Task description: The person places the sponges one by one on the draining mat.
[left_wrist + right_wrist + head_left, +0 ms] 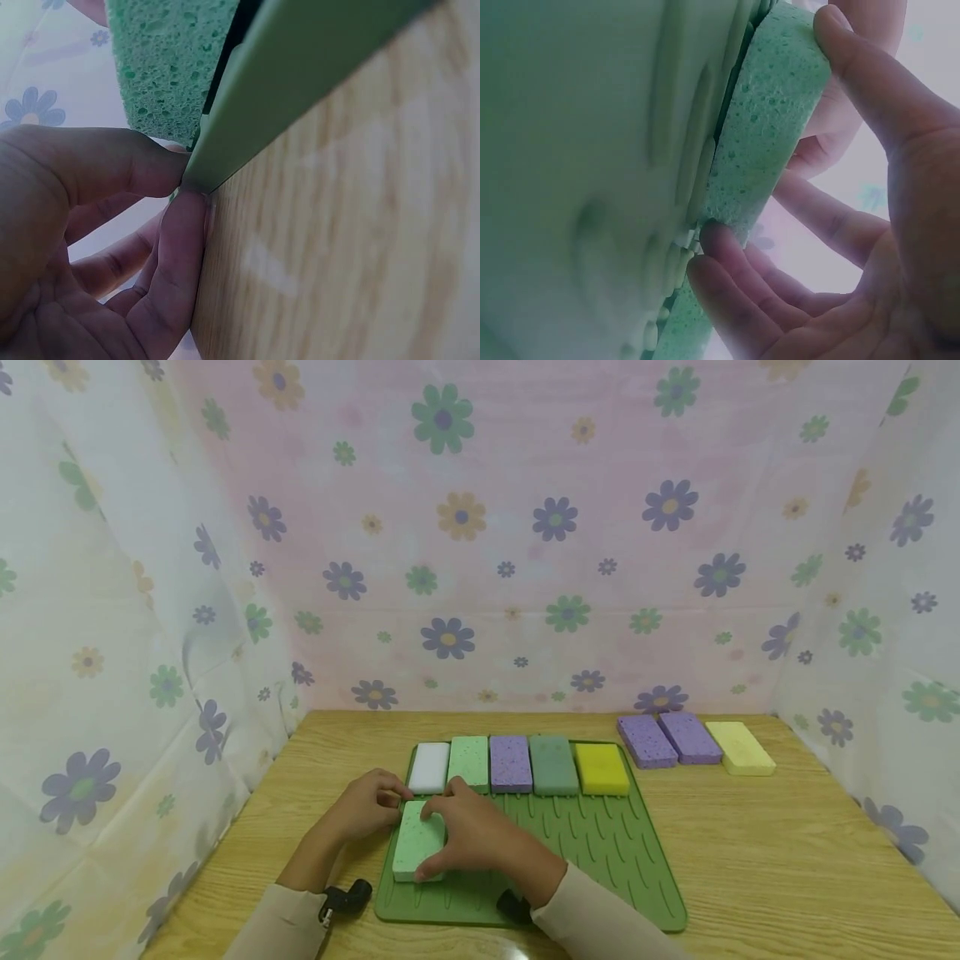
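Note:
A light green sponge (417, 841) lies at the left of a green ridged mat (600, 860), in front of a row of sponges. My right hand (480, 831) spans it from above, thumb at its near end and fingers toward its far end; the right wrist view shows the thumb on the sponge (769, 105). At the mat's left edge, my left hand (365, 806) pinches the rim between thumb and forefinger, as the left wrist view shows by the mat edge (247, 105). The sponge (169, 67) sits just above that thumb.
Along the mat's back stand a white block (430, 768), a light green sponge (468, 764), a purple sponge (511, 763), a grey-green sponge (553, 765) and a yellow sponge (602, 768). Two purple sponges (647, 742) and a pale yellow one (740, 747) lie on the wooden table, back right.

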`<state>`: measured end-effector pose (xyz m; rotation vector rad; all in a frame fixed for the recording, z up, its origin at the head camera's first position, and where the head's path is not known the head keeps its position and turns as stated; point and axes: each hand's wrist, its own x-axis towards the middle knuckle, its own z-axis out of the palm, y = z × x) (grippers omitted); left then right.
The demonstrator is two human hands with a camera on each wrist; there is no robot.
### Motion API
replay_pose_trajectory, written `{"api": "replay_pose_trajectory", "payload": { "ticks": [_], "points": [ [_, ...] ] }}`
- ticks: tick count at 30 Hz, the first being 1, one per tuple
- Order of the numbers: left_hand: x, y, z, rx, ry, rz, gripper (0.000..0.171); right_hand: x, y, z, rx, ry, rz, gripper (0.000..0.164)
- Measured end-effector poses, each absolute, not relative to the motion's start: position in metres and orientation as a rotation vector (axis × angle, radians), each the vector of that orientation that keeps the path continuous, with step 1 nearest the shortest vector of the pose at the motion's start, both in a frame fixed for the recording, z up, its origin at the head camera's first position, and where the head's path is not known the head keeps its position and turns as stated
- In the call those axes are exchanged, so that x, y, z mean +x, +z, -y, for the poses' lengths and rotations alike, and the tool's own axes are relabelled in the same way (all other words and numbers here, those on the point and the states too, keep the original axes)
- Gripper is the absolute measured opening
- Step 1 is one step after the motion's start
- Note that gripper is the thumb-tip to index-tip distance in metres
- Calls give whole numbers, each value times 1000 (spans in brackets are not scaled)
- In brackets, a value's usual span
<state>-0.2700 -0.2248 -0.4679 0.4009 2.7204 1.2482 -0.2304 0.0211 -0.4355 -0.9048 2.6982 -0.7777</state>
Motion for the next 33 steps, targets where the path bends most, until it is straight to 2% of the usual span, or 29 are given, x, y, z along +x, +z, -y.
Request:
{"api": "replay_pose_trajectory", "payload": {
  "ticks": [16,33],
  "points": [
    [-268,-466,227,415,1245,-2715,21,-230,-434,-19,-926,-739,-2715,80],
    [-269,-465,226,460,1196,-2751,18,-234,-425,-52,-979,-731,-2834,65]
  ]
}}
